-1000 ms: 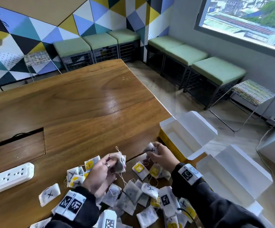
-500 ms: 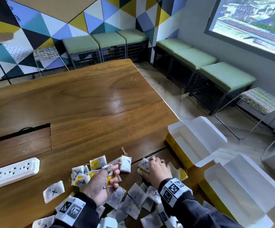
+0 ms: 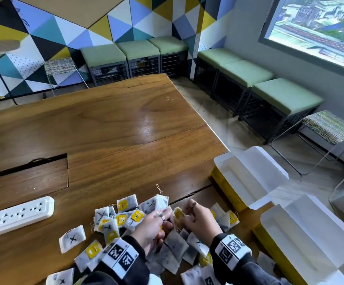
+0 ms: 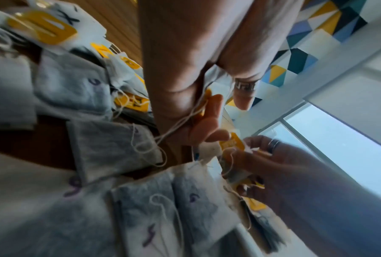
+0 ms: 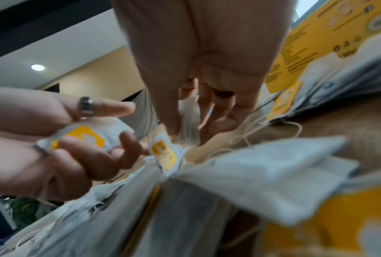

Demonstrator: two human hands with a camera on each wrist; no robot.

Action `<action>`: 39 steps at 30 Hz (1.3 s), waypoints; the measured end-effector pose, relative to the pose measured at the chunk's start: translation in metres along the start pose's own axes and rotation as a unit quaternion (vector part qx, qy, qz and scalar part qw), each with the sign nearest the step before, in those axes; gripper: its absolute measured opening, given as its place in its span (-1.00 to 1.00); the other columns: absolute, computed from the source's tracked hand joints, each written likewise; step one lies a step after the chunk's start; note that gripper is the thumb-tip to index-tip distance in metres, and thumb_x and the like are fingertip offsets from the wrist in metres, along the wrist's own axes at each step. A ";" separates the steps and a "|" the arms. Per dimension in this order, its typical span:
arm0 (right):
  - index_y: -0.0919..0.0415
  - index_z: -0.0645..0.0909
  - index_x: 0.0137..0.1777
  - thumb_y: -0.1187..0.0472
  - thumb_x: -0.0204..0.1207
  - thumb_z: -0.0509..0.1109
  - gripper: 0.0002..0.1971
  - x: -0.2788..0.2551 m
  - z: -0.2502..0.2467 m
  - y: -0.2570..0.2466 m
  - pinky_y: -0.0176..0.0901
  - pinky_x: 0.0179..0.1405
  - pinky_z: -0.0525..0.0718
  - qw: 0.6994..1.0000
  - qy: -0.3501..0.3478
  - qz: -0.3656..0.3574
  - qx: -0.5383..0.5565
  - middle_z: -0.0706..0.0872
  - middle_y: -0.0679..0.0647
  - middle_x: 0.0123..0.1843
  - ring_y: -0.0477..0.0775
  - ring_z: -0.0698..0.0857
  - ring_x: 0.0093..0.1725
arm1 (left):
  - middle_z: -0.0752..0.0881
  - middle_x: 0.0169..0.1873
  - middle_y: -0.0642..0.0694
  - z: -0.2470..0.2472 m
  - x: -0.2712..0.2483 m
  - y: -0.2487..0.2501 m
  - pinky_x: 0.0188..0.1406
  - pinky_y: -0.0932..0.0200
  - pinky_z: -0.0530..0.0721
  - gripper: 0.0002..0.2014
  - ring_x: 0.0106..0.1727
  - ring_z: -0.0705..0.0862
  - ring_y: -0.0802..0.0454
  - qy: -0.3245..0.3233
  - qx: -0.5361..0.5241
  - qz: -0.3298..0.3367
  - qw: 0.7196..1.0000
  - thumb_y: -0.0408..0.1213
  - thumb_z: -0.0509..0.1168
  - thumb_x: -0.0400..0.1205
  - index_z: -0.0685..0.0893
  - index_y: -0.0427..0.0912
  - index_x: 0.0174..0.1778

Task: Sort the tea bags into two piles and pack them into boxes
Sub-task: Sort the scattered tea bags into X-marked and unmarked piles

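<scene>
Many white tea bags (image 3: 173, 245) lie loose on the wooden table (image 3: 109, 140); some carry a black X, some purple marks, many have yellow tags. My left hand (image 3: 166, 215) pinches a yellow-tagged tea bag (image 5: 86, 137), its string trailing (image 4: 169, 132). My right hand (image 3: 185, 214) is close beside it, thumb and fingers pinching another tea bag (image 5: 189, 121) over the pile. A cluster of X-marked bags (image 3: 113, 217) sits left of my left hand. Two open yellow boxes with white insides stand at the right, the far box (image 3: 249, 177) and the near box (image 3: 303, 243).
A white power strip (image 3: 18, 215) lies on the table at the left, behind it a cable slot (image 3: 25, 163). The far box overhangs the table's right edge. Green-cushioned stools (image 3: 247, 73) line the walls beyond.
Both hands have lifted off the pile and come together at its middle, each now pinching a tea bag. The head view has shifted slightly.
</scene>
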State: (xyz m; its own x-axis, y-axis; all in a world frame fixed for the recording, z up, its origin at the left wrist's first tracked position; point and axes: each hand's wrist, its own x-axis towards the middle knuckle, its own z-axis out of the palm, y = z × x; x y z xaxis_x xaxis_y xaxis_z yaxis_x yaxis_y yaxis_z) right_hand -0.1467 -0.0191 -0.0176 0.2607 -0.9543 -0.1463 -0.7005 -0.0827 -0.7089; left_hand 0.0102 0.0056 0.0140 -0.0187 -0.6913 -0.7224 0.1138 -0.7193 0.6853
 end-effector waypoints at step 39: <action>0.18 0.53 0.05 0.52 0.51 0.25 -0.75 -0.064 -0.027 0.005 -0.07 -0.16 0.78 0.882 0.108 0.189 0.417 0.69 0.25 0.01 0.13 0.74 -0.02 | 0.67 -0.25 0.00 0.027 -0.007 0.006 -0.24 0.33 0.55 -0.79 -0.22 0.66 0.13 -0.023 0.279 0.223 0.934 -0.32 0.50 0.42 0.60 -0.08 -0.14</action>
State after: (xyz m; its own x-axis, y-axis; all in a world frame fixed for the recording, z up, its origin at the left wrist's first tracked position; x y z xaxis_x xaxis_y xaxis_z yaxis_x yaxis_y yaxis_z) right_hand -0.1844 0.0341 0.0068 -0.0830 -0.9079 -0.4108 0.0466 0.4083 -0.9117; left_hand -0.0153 0.0046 0.0259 -0.1363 -0.9242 -0.3569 -0.4144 -0.2740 0.8679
